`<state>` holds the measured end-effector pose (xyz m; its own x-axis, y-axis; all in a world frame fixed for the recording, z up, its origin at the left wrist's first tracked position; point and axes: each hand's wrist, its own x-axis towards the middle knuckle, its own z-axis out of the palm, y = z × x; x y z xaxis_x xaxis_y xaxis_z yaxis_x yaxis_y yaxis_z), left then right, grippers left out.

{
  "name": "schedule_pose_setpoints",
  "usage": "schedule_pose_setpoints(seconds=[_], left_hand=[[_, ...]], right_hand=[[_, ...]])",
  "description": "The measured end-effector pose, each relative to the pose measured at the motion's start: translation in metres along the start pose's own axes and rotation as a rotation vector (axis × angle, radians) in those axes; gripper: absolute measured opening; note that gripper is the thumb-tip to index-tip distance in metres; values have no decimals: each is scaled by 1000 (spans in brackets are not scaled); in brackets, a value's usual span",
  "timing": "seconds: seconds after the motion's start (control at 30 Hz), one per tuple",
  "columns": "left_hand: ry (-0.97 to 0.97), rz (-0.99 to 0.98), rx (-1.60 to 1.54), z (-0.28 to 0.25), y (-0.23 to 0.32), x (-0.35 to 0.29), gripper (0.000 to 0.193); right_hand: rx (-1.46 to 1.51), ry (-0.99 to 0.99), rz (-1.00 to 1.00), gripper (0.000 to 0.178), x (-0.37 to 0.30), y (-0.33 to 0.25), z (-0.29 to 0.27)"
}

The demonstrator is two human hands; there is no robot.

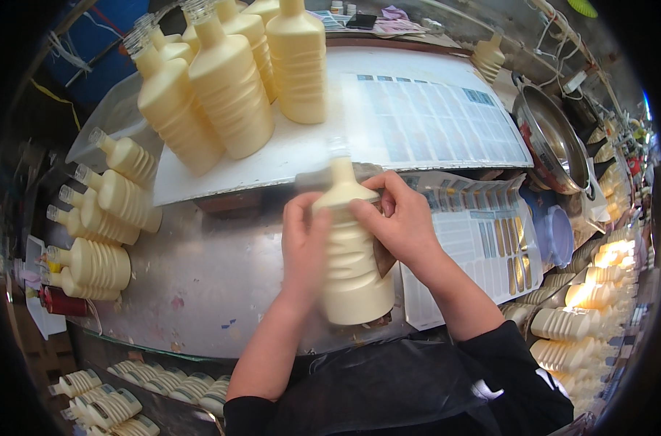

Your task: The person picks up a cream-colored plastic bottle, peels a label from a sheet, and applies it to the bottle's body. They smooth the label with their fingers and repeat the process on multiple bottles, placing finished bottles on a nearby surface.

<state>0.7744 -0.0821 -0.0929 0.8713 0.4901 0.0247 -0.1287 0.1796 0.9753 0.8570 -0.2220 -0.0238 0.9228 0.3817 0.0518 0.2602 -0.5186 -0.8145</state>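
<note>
A cream-coloured plastic bottle (352,265) with a ribbed body and narrow neck is in front of me, over the metal worktop. My left hand (303,236) is wrapped against the bottle's left side, smeared by motion. At the bottle's right shoulder, my right hand (403,218) has its thumb against the surface and its index finger bent toward the thumb. A thin dark edge shows at those fingertips, too small to name. Beside the bottle, below the right hand, is a brown piece (383,258), partly hidden.
Several like bottles (229,91) stand on a white board (345,80); others lie at the left (101,265). Label sheets (432,120) cover the board's right; another partly used sheet (483,247) lies nearer. A metal pan (556,134) and purple basin (556,236) are at right.
</note>
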Motion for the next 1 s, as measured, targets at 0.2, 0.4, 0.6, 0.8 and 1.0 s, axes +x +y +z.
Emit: schedule_pose_setpoints(seconds=[0.2, 0.4, 0.6, 0.8, 1.0], left_hand=[[56, -186, -305, -3, 12, -6, 31], [61, -50, -60, 4, 13, -10, 34], [61, -30, -101, 4, 6, -7, 34], [47, -68, -175, 6, 18, -8, 34], [46, -105, -241, 6, 15, -8, 27]], right_hand=[[30, -15, 11, 38, -2, -1, -3], [24, -48, 36, 46, -3, -3, -4], [41, -5, -6, 33, -6, -5, -2], [665, -5, 194, 16, 3, 21, -39], [-176, 171, -922, 34, -28, 0, -6]])
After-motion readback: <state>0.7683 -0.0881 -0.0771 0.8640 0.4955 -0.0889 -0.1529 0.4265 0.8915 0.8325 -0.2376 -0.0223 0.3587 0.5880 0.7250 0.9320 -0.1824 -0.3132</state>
